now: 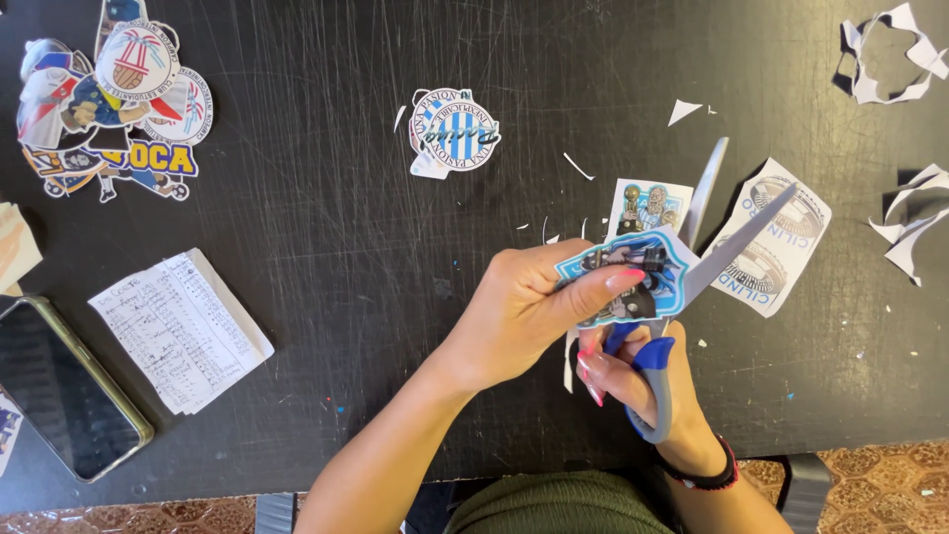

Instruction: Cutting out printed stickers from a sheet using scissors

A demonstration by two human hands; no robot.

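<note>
My left hand (524,307) pinches a blue-edged sticker cut-out (628,269) between thumb and fingers, held above the black table (326,227). My right hand (633,381) grips blue-handled scissors (692,262) whose blades are spread apart, with the sticker's right edge sitting between them. Under the blades lie a small rectangular picture sticker (647,205) and a white printed sheet with round emblems (776,237).
A round striped emblem sticker (453,132) lies at centre top. A pile of cut stickers (109,99) sits top left, a handwritten paper note (180,328) and a phone (64,391) at left. Paper offcuts (890,59) lie at right.
</note>
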